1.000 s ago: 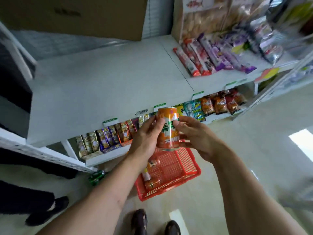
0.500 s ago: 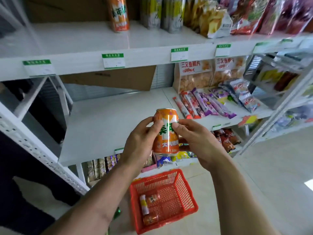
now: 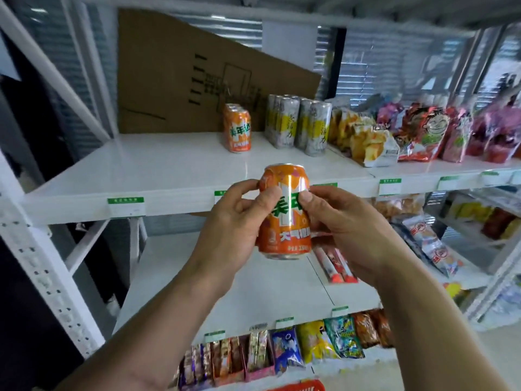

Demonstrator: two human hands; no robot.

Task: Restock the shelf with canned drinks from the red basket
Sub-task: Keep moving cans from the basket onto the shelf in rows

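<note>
Two hands hold one orange can (image 3: pixel 284 213) upright in front of the upper shelf (image 3: pixel 174 176): the left hand (image 3: pixel 234 230) curls round its left side with the thumb on the label, and the right hand (image 3: pixel 346 230) grips its right side, thumb beside the left thumb. Large white-and-green Chinese characters run across the can's label; smaller white characters and a line of fine print near the base are too blurred to read. On the upper shelf stand a short row of matching orange cans (image 3: pixel 238 128), near the cardboard sheet (image 3: pixel 197 77) that leans against the back, then tall silver-and-yellow cans (image 3: pixel 298 125) just beside them, then snack bags (image 3: pixel 423 134) further right. Bare white shelf surface lies to the left of and in front of the orange row. Green-topped price tags (image 3: pixel 126 206) line the shelf's front edge; their print is illegible. Lower shelves carry packaged snacks (image 3: pixel 315 342). Only the rim of the red basket (image 3: pixel 301 386) shows at the bottom edge; its contents are out of view.
</note>
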